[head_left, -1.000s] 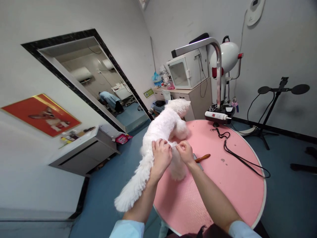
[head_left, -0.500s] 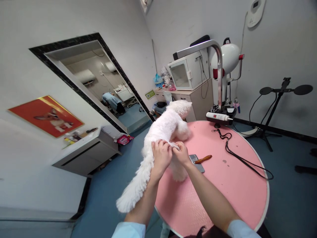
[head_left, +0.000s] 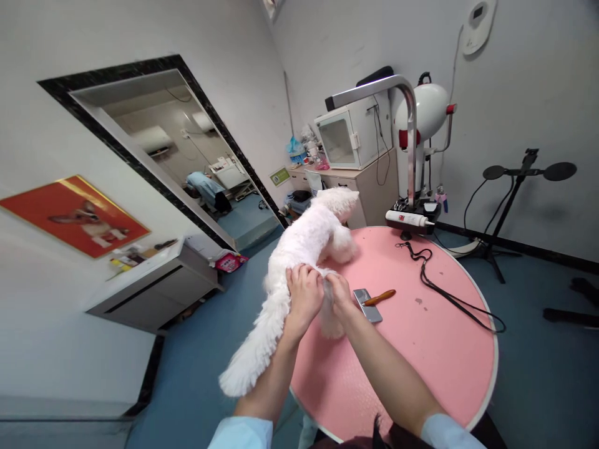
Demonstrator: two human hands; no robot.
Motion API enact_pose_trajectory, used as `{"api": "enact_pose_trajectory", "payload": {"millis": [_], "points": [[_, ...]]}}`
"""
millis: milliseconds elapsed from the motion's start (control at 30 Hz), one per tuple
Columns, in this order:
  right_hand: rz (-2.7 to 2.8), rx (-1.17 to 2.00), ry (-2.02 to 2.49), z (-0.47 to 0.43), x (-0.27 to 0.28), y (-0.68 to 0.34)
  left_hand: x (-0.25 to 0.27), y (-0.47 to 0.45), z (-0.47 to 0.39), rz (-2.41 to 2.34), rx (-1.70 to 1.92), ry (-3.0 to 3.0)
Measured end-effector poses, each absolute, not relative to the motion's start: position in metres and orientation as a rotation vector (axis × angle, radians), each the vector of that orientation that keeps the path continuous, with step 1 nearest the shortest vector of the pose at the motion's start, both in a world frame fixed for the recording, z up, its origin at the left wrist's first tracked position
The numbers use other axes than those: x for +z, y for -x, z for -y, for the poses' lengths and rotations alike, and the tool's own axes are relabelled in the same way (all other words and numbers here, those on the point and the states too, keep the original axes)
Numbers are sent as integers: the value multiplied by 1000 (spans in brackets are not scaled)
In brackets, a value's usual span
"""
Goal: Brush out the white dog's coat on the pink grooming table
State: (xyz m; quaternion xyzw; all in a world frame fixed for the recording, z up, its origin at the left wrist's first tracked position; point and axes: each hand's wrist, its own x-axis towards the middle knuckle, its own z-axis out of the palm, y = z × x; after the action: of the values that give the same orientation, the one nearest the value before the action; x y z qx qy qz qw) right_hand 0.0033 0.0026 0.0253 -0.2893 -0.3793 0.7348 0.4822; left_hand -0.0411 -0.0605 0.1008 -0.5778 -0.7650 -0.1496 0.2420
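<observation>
Since the dog (head_left: 306, 236) stands at the left edge of the tabletop (head_left: 435, 368), flinching could topple it; whether our left hand (head_left: 306, 293) or right hand (head_left: 339, 293) pinches, we cannot tell.

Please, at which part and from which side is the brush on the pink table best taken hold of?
The brush is probably best taken by its slim wooden handle, from above and the right: the handle points right, away from the dog and right hand; the wide grey head lies nearer them.
</observation>
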Motion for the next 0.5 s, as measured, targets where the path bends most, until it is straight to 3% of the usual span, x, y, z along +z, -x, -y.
{"api": "enact_pose_trajectory", "payload": {"millis": [100, 300, 500], "points": [[975, 1754, 665, -10, 21, -13, 103, 42, 61, 2095, -401, 1595], [1537, 1212, 573, -25, 27, -41, 107, 39, 62, 2069, -382, 1640], [1468, 1375, 640, -29, 28, -51, 106, 36, 58, 2035, -381, 1689]]}}
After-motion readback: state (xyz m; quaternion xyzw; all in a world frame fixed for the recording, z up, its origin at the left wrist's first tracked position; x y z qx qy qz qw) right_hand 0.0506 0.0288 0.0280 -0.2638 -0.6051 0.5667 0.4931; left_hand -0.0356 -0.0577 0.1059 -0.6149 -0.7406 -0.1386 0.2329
